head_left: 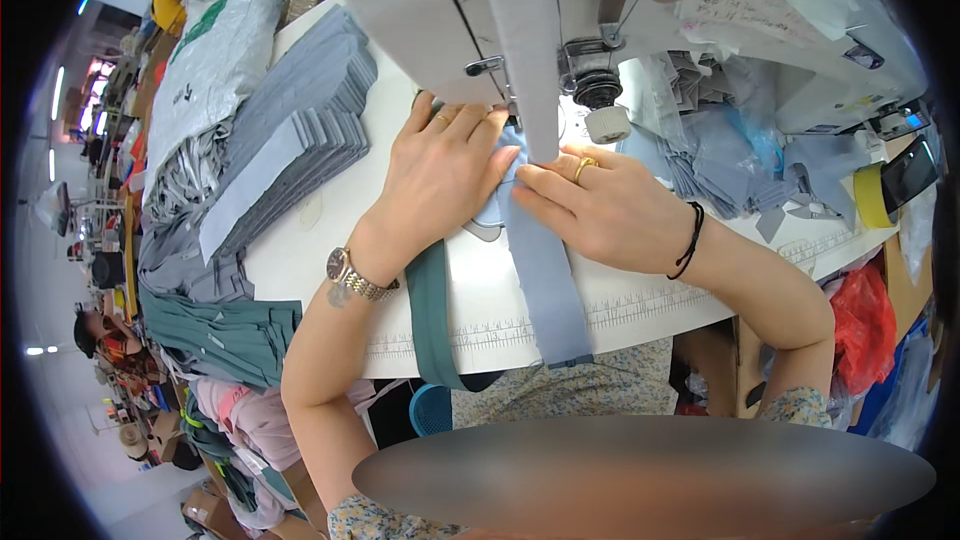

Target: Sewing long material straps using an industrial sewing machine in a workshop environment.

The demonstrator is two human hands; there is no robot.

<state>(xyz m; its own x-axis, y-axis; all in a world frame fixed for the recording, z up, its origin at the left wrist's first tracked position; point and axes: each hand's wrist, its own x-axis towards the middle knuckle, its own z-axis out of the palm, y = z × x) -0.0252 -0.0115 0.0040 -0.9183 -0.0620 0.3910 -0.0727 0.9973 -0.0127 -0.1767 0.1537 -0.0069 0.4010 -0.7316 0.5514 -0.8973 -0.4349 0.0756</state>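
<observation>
A white sewing machine stands in front of me, its needle area lit and partly covered by my fingers. My left hand lies left of the needle, thumb and fingers closed on light blue fabric there. From the right, my right hand pinches the upper part of a light blue fabric strip, which runs down over the table's near edge. A dark green strip passes below my left wrist and also hangs over that edge. A small grey-edged fabric piece shows between the hands.
Stacked grey-blue cut pieces and folded green pieces lie to the left, near a white sack. Loose blue-grey pieces lie right of the machine. A yellow tape roll and a red plastic bag are at the far right.
</observation>
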